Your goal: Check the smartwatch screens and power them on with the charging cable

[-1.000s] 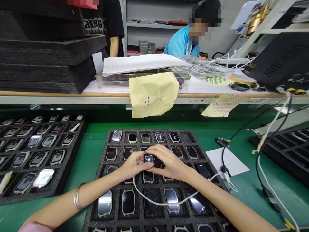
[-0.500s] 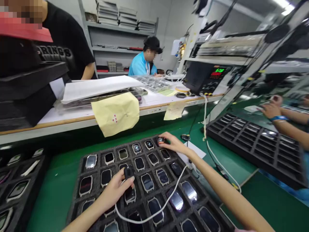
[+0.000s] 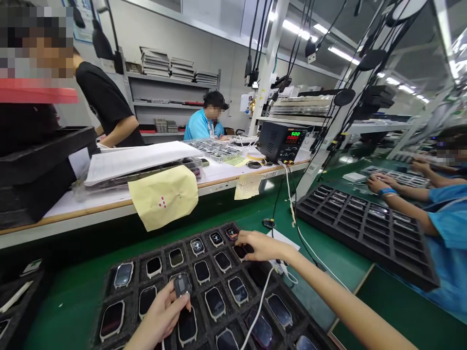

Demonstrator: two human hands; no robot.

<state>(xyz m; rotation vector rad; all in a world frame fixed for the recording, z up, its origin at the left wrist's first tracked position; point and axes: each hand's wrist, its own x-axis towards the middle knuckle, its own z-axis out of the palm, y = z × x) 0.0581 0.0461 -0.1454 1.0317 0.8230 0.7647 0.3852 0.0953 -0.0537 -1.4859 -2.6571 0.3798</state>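
My left hand (image 3: 164, 308) pinches a small dark square block (image 3: 181, 285) between thumb and fingers, above the foam tray (image 3: 136, 284) of watch bodies. Just below it lies a dark-screened smartwatch (image 3: 187, 324) in its slot. At the tray's far right corner, my right hand (image 3: 260, 245) has its fingers closed around a dark smartwatch (image 3: 241, 252), partly hidden by them. Beside those fingertips, a smartwatch with a lit orange screen (image 3: 231, 232) sits in the corner slot. Two more watches with lit faces, one being this smartwatch (image 3: 216, 238), lie to its left.
A white cable (image 3: 260, 308) crosses the tray's right side. Beyond stands a raised shelf with a power supply (image 3: 279, 142) and a hanging yellow sheet (image 3: 164, 197). Another black tray (image 3: 365, 228) lies right, near a co-worker's hands (image 3: 381, 184). Black boxes (image 3: 40, 160) are stacked left.
My right hand has shifted from the corner watch with the orange screen to the watch nearer me. My left hand still holds the dark block, now turned more toward view. The camera view has tilted up.
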